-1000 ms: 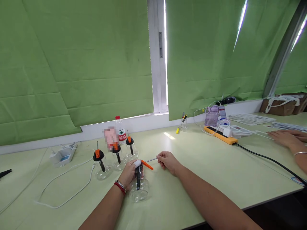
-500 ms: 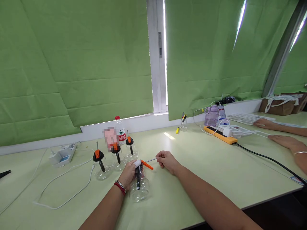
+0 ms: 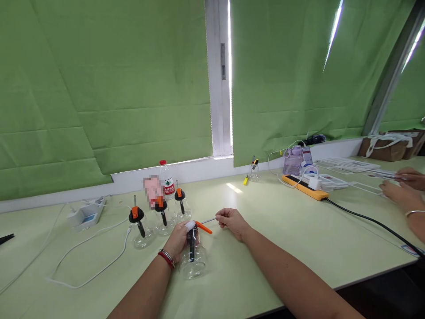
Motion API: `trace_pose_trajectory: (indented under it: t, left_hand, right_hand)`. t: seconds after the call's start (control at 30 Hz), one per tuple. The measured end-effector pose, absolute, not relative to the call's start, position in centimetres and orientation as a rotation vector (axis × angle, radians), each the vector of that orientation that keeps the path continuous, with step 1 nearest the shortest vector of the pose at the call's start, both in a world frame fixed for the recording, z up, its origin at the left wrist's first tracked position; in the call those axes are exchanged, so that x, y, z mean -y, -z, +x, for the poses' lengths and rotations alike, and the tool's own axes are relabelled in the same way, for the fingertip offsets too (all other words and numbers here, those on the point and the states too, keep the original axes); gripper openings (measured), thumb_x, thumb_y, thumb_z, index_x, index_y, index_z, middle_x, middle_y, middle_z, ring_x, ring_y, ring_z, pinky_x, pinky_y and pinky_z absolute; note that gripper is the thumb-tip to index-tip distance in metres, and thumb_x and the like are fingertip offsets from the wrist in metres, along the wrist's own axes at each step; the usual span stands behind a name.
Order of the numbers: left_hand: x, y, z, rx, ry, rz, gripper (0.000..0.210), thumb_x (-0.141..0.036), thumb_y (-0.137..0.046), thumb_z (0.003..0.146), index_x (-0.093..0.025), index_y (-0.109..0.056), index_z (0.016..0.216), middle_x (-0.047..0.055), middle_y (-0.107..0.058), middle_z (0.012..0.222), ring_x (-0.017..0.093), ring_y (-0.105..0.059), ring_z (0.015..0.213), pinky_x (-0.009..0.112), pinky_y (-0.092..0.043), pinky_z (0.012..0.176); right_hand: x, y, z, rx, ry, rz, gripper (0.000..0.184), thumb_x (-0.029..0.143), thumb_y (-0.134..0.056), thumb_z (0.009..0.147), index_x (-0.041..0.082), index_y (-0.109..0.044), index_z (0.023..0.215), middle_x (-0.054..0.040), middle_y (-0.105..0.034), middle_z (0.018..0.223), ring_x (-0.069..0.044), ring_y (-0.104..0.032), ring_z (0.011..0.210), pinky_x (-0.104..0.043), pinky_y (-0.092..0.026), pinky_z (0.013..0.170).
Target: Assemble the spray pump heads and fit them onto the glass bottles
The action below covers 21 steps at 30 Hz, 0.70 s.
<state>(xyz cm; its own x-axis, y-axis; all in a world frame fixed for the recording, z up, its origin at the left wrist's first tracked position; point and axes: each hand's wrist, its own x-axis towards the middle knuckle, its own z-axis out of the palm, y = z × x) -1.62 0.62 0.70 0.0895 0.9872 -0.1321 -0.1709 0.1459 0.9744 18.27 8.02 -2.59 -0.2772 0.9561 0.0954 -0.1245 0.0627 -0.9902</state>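
Observation:
My left hand is closed around the upper part of a clear bottle with a black handle and an orange lever. The bottle is tilted slightly over the table, and the hand hides part of its top. A thin metal rod sticks out from that top to the right. My right hand pinches the rod's far end between thumb and fingers. Left of and beyond my left hand, three similar bottles stand upright with black tops and orange levers: a left one, a middle one and a right one.
A red-capped water bottle and a power strip with white cables stand to the left. Farther right are a small jar of tools, a purple bottle and an orange power strip. A co-worker's hands handle papers.
My hands, the bottle and the rod have hardly moved. At the right, the co-worker's far hand has drawn back to the right and lifted some papers.

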Motion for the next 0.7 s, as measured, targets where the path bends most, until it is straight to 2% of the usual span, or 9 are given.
trace_pose_trajectory:
  t: [0.2, 0.3, 0.5, 0.7]
  left_hand:
    - [-0.9, -0.3, -1.7, -1.090, -1.146, 1.013, 0.026, -0.041, -0.061, 0.073, -0.016, -0.054, 0.070, 0.000, -0.058, 0.052, 0.014, -0.055, 0.043, 0.025, -0.043, 0.043]
    - [-1.0, 0.0, -1.8, -1.082, -1.167, 1.010, 0.026, -0.041, -0.061, 0.074, -0.016, -0.055, 0.068, 0.000, -0.058, 0.050, 0.013, -0.053, 0.041, 0.024, -0.043, 0.042]
    - [-1.3, 0.0, -1.9, -1.092, -1.256, 0.955, 0.023, -0.037, -0.060, 0.074, -0.016, -0.053, 0.069, -0.001, -0.057, 0.050, 0.012, -0.052, 0.041, 0.023, -0.043, 0.042]
    - [-1.3, -0.2, -1.9, -1.094, -1.309, 0.905, 0.023, -0.036, -0.060, 0.074, -0.016, -0.053, 0.067, -0.001, -0.057, 0.049, 0.013, -0.054, 0.042, 0.025, -0.044, 0.043]
  right_hand:
    - [-8.4, 2.8, 18.3, 1.407, -1.290, -0.954, 0.030, 0.038, -0.071, 0.060, 0.015, -0.060, 0.076, 0.0020, -0.057, 0.063, -0.010, -0.051, 0.054, -0.028, -0.046, 0.058]
    - [-9.0, 3.1, 18.7, 1.468, -1.191, -1.032, 0.025, 0.036, -0.066, 0.065, 0.016, -0.060, 0.078, 0.0008, -0.058, 0.067, -0.011, -0.052, 0.057, -0.028, -0.046, 0.060]
    - [-9.4, 3.1, 18.8, 1.700, -0.916, -1.277, 0.003, 0.020, -0.064, 0.066, 0.017, -0.062, 0.065, -0.0017, -0.059, 0.068, -0.015, -0.053, 0.066, -0.028, -0.040, 0.064]
    - [-9.1, 2.6, 17.5, 1.823, -0.766, -1.351, 0.010, 0.012, -0.063, 0.067, 0.017, -0.060, 0.058, -0.0041, -0.061, 0.080, -0.017, -0.054, 0.076, -0.029, -0.037, 0.070]
